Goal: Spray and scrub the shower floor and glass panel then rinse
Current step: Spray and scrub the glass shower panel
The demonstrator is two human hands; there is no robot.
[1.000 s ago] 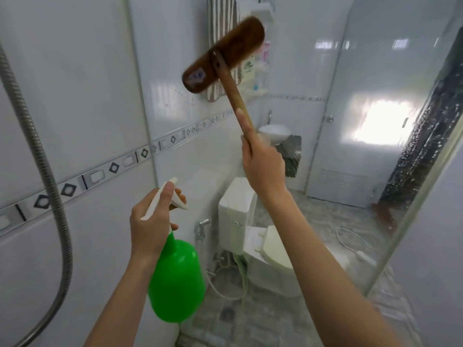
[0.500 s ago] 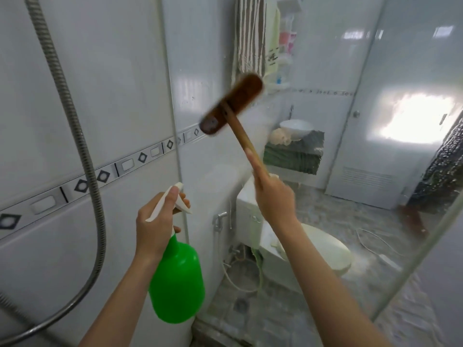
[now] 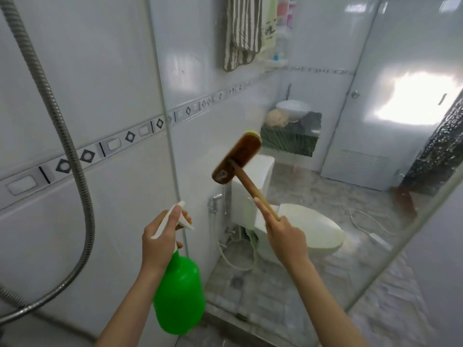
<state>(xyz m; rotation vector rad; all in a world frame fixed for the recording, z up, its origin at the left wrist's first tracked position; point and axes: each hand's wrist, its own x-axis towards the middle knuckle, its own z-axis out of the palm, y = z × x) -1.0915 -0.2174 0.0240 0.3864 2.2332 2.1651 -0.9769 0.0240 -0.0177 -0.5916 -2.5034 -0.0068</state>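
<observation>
Tiled wall (image 3: 82,96): white, on your left, with a band of diamond-patterned tiles running across it.
Glass panel (image 3: 325,259): stands in front of you, its left edge meeting the tiled wall; you look through it at the rest of the bathroom. Its surface looks hazy and streaked.
Door (image 3: 390,101): white, shut, seen through the glass at the far right, with a bright glare on it.
Floor (image 3: 313,284): grey mottled tiles beyond the glass, with a small drain near the base of the toilet.
Toilet (image 3: 300,229): white, lid down, beyond the glass, just behind your right hand in the view.
Shower hose (image 3: 62,126): metal, hangs down the tiled wall and curves off toward the lower left corner.
Towel (image 3: 240,31): striped, hangs high on the wall beyond the glass.
Spray bottle (image 3: 179,294): green body with a white trigger head, held upright low in front of you, close to the left edge of the glass.
Brush (image 3: 236,159): brown head on a wooden handle, raised with the head up at the glass; whether the bristles touch it you cannot tell.
Left hand (image 3: 160,244): your fingers are wrapped round the neck of the spray bottle, with the thumb lying along the top of the white head.
Right hand (image 3: 285,236): your fingers are closed round the lower end of the brush handle, forefinger stretched along it.
</observation>
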